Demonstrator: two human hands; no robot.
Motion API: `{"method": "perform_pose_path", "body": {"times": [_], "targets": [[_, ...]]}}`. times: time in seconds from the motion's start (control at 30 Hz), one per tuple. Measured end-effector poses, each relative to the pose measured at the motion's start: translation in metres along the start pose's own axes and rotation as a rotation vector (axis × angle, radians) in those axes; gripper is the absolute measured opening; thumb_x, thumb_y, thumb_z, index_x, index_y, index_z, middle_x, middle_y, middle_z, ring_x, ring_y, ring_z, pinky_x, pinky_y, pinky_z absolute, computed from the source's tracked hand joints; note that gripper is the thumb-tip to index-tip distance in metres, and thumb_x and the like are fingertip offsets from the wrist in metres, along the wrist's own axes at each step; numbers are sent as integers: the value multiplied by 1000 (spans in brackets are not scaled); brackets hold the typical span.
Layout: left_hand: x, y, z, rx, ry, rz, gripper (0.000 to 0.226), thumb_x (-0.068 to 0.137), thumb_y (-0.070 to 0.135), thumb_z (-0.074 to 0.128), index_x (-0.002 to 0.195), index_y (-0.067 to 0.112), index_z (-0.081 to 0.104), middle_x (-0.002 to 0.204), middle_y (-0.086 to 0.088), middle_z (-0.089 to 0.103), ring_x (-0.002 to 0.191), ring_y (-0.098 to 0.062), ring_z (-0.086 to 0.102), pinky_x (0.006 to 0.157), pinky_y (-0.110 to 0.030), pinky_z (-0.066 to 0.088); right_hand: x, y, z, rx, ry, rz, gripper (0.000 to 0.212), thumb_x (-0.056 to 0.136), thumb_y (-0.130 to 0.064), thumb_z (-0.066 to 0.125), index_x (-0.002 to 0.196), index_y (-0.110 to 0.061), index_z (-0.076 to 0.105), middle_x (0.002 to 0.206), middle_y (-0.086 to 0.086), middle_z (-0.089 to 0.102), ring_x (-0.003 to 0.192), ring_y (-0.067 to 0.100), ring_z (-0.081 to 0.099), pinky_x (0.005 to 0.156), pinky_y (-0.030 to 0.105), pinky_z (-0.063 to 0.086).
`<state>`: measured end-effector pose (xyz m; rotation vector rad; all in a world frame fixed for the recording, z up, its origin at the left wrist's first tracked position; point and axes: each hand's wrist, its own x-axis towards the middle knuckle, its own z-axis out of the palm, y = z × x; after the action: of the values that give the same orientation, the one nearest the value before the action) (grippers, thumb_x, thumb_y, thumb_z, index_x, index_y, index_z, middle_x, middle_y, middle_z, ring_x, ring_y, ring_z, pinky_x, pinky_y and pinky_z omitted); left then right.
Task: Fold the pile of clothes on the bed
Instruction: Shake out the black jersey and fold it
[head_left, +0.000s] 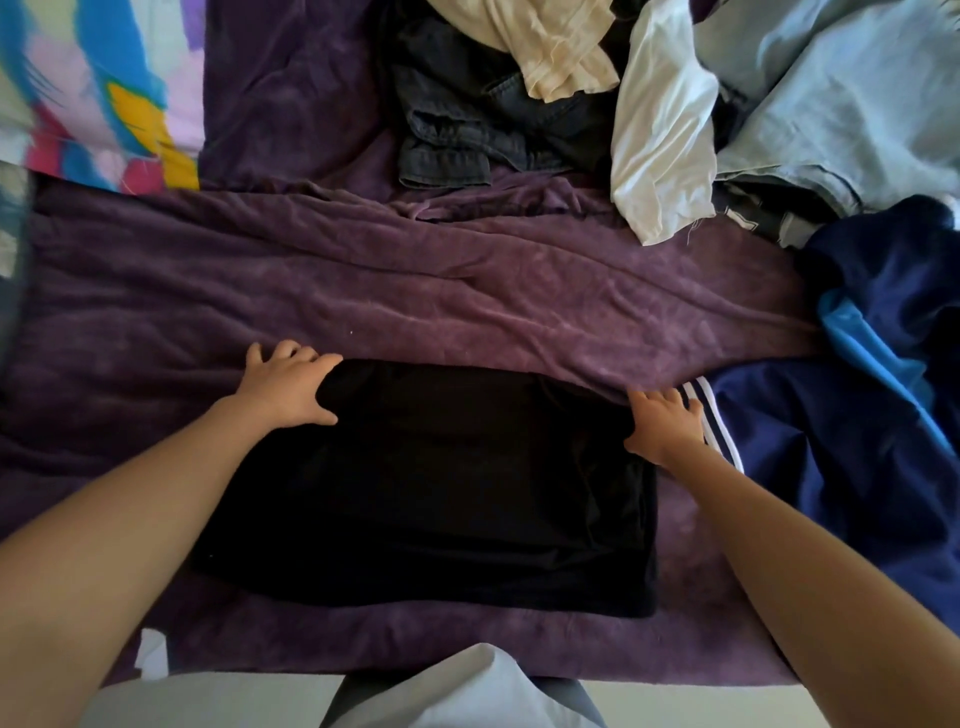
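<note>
black cloth garment (431, 483) half-folded by bed's near edge | left hand (291, 387) fingers pinch its corner | right hand (662, 426) splayed, grip unclear tbh | crumpled denim-and-white clothes pile (665, 130) far side, untouched
</note>
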<state>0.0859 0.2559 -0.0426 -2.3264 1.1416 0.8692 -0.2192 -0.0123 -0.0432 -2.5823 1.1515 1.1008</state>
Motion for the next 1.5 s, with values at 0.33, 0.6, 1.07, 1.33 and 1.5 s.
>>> {"method": "perform_pose_path", "body": {"times": [0.33,0.6,1.07,1.33,1.5], "targets": [[11,4,-9,-307,35,-100,71,88,35,52,148,33,14,153,-6,12,139,-26,8,112,-45,14,-19,27,8,417,176,10,33,80,-23,66,111,-12,61,123,6,54,120,29,44,94,40,37],[-86,93,47,-83,305,165,73,84,41,61,146,24,28,154,-14,19,143,-32,15,109,-55,19,-56,7,56,1239,-3,345,119,60,-55,81,149,-11,14,149,13,31,135,27,35,111,37,31],[-146,138,112,-91,295,142,76,49,40,88,117,15,66,121,-20,62,110,-43,58,80,-64,45,-90,-30,43,1390,198,369,90,77,-11,74,148,-18,19,143,6,43,128,24,45,100,31,40],[-164,112,115,-161,379,107,62,69,48,73,118,13,64,121,-16,62,113,-40,57,81,-66,45,-140,-124,-50,935,388,-13,77,89,-13,56,148,-33,11,137,7,36,102,32,58,81,38,47],[-181,59,116,-494,521,-203,64,83,46,34,125,4,57,129,-24,54,121,-47,46,89,-67,36,-161,-229,-74,861,325,-229,81,90,-13,53,148,-34,1,132,11,33,88,30,59,70,36,47]]}}
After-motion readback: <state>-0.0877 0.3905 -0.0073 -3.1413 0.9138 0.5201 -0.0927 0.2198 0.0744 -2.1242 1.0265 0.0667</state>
